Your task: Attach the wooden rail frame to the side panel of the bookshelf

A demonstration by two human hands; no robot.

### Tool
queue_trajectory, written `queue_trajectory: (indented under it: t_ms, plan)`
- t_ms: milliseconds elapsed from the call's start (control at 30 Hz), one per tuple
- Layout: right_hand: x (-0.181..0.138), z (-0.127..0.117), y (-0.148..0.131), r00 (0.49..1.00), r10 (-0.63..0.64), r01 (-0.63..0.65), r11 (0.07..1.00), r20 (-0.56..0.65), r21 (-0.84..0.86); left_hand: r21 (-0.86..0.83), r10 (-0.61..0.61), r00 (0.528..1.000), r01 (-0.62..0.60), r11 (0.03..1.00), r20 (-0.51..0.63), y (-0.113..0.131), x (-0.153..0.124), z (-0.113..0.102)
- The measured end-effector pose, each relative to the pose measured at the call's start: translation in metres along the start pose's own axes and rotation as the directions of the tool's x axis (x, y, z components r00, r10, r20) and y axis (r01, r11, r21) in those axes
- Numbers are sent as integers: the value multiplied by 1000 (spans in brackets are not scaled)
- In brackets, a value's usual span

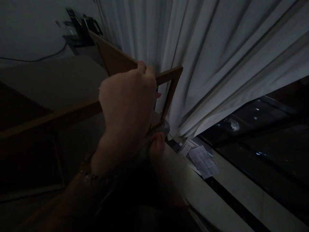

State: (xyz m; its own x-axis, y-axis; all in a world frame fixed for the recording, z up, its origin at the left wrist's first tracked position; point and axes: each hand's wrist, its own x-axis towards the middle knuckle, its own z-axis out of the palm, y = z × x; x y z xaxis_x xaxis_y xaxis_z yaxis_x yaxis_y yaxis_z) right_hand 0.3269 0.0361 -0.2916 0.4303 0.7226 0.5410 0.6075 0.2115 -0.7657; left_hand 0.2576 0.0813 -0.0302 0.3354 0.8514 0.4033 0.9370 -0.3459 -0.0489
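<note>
My left hand (pixel 126 106), with a bead bracelet at its wrist, is closed over the top rail of a wooden frame (pixel 169 77) that stands tilted in front of the curtain. Below it my right hand (pixel 156 146) reaches up from the dark at the frame's lower corner. Its fingers are pressed on a small, round, shiny object (pixel 166 127) that I cannot make out. Most of the right hand is hidden behind my left forearm.
A white pleated curtain (pixel 217 58) hangs just behind the frame. Loose papers (pixel 202 159) lie on a pale sill (pixel 217 199) beside a dark window (pixel 260 135). A dark device with a cable sits on a shelf (pixel 79 27) at the back left.
</note>
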Motion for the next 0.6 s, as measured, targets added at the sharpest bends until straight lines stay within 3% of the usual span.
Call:
queue_trajectory:
  t_ms: [167, 400, 533, 600]
  plan:
    - [-3, -7, 2, 990, -47, 55, 997, 135, -56, 7, -15, 1000, 15, 1000, -2, 0, -1, 1]
    - [-9, -2, 1, 995, -20, 22, 1000, 96, -14, 6, -57, 998, 57, 998, 38, 1, 2, 0]
    - [-8, -5, -4, 986, 125, -135, 986, 108, 97, 70, -73, 997, 72, 995, 14, 1, 2, 0]
    - [-7, -8, -3, 964, 238, -258, 941, 116, 216, -14, -93, 995, 94, 995, 46, 0, 2, 6]
